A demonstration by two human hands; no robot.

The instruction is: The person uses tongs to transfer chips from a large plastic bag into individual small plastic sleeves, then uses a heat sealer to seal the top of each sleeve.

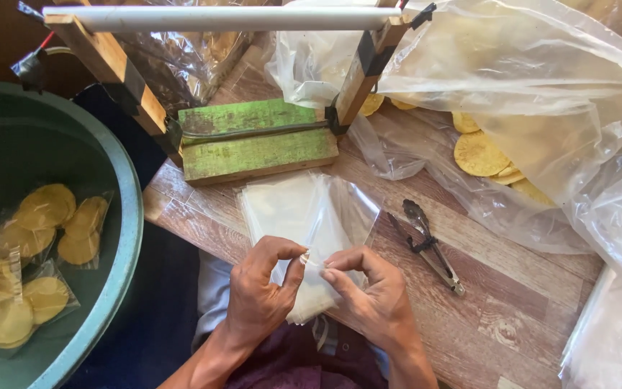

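A stack of small clear plastic bags (293, 216) lies on the wooden table (512, 302) near its front edge. My left hand (257, 292) and my right hand (372, 292) meet over the near end of the stack. Thumb and forefinger of each hand pinch the edge of the top clear bag (313, 265) between them. A green wooden sealing block (257, 140) with a metal strip along its middle sits just beyond the stack, under a wooden frame with a white bar (217, 17).
Metal tongs (430, 245) lie on the table right of the stack. A big clear plastic sack (541, 94) with round yellow crackers (478, 153) fills the back right. A green tub (127, 209) at left holds several sealed packs of crackers (44, 209).
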